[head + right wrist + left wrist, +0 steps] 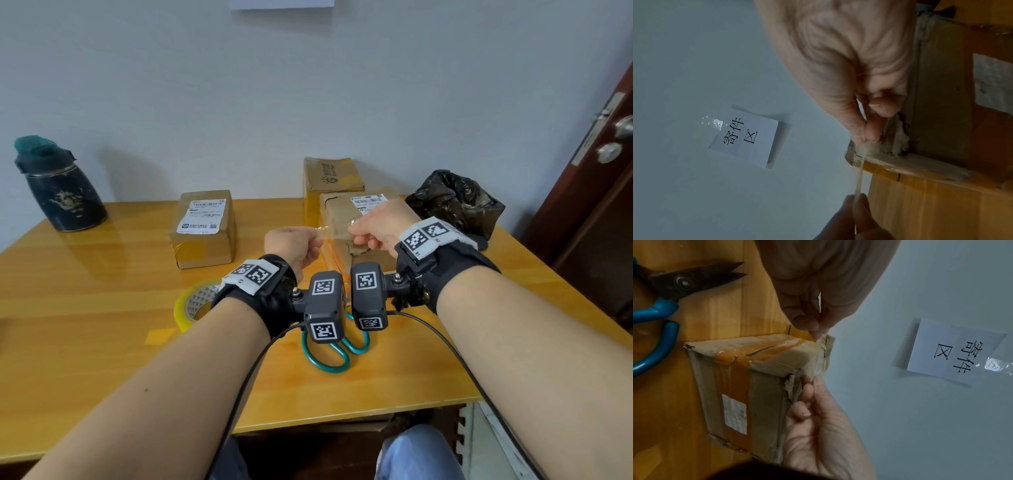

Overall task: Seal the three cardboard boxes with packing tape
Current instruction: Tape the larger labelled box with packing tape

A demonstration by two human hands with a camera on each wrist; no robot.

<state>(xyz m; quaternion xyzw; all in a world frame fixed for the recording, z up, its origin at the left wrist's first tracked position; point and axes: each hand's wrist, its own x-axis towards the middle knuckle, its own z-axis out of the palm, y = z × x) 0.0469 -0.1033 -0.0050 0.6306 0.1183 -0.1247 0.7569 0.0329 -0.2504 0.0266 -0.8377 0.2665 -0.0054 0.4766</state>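
A short strip of clear packing tape (334, 232) is stretched between my two hands, just above the near right cardboard box (339, 205), whose front edge is torn. My left hand (313, 236) pinches the strip's left end and my right hand (359, 233) pinches its right end. In the left wrist view the tape (822, 356) hangs over the box's top corner (735, 378). In the right wrist view it (859, 170) shows edge-on, running from my right hand (865, 138) to my left hand (855, 201). A second box (203, 229) sits to the left and a third (332, 174) stands behind.
A yellow-edged tape roll (191, 305) lies by my left wrist, and teal-handled scissors (329, 356) lie beneath the wrist cameras on the wooden table (102, 308). A dark bottle (58, 192) stands at the far left, a black bag (455, 202) far right. A door (599, 171) is at the right.
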